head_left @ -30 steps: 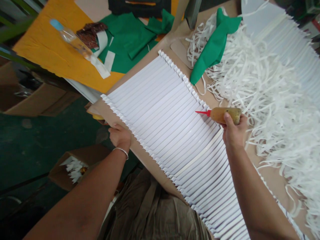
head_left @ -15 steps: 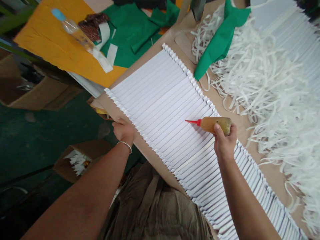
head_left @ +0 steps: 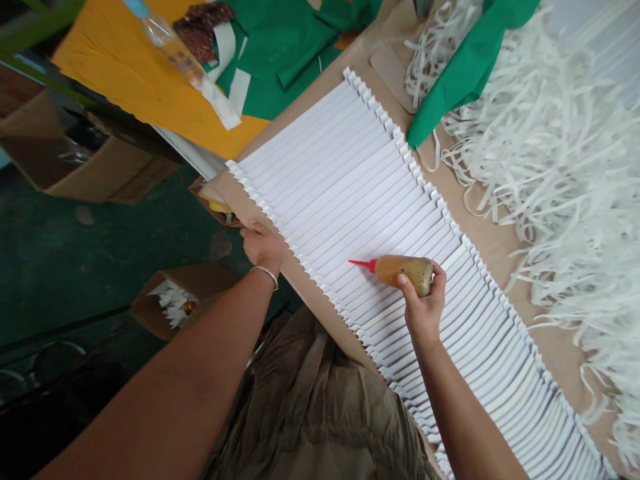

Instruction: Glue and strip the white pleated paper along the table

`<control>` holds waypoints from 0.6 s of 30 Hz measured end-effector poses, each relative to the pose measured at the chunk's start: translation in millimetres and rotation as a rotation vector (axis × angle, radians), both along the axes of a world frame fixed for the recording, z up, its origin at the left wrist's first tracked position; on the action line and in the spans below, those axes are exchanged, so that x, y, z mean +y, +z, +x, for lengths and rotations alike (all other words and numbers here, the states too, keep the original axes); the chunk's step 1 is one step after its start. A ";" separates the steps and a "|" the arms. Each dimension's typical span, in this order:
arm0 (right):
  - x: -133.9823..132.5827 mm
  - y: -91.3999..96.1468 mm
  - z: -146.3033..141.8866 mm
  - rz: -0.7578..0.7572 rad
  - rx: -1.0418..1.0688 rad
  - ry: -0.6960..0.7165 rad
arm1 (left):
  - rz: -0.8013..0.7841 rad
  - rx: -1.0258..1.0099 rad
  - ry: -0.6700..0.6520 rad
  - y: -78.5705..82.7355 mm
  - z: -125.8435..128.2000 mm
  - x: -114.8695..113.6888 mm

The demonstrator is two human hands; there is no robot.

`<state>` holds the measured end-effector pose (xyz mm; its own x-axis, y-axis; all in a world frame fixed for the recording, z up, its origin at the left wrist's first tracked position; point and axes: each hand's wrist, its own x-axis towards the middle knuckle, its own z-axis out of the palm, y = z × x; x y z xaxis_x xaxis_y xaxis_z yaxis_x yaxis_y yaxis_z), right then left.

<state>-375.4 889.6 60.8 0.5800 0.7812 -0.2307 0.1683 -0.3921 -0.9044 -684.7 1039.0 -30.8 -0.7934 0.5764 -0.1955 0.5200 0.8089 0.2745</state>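
My right hand (head_left: 425,303) is wrapped round the base of a squeeze glue bottle (head_left: 400,270) with amber contents. Its thin red nozzle points left, over a long row of overlapping white paper strips (head_left: 330,220) whose ends are folded into small tabs. Whether the tip touches the paper I cannot tell. At the near side of the table, my left hand (head_left: 263,245) is closed on the edge of the brown tabletop (head_left: 313,290), its fingertips partly hidden.
Tangled white strips (head_left: 565,187) heap along the right, with green cloth (head_left: 460,67) on top. Orange cloth (head_left: 115,73), more green cloth (head_left: 295,40) and a plastic bottle with a blue cap (head_left: 170,50) lie at the far left. Cardboard boxes (head_left: 120,167) stand below the table's level.
My right hand has moved the glue bottle left and nearer to me across the strips. The whole view has shifted slightly; my left hand keeps its place at the table edge.
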 end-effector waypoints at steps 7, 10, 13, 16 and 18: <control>-16.2 3.5 -29.7 0.027 -0.083 0.161 | -0.007 -0.012 -0.004 0.6 0.6 -1.1; -21.6 1.5 -31.0 0.070 -0.154 0.218 | -0.004 -0.010 -0.010 -1.7 -1.0 -0.8; -21.4 3.9 -21.1 0.205 -0.169 0.287 | -0.004 -0.010 -0.011 -2.2 -1.4 -0.7; -8.1 11.2 2.6 0.397 -0.172 0.320 | -0.003 -0.005 -0.007 -1.2 -1.3 -0.9; 10.5 15.7 25.4 0.438 -0.256 0.197 | -0.006 -0.005 -0.002 -0.8 -1.6 -0.9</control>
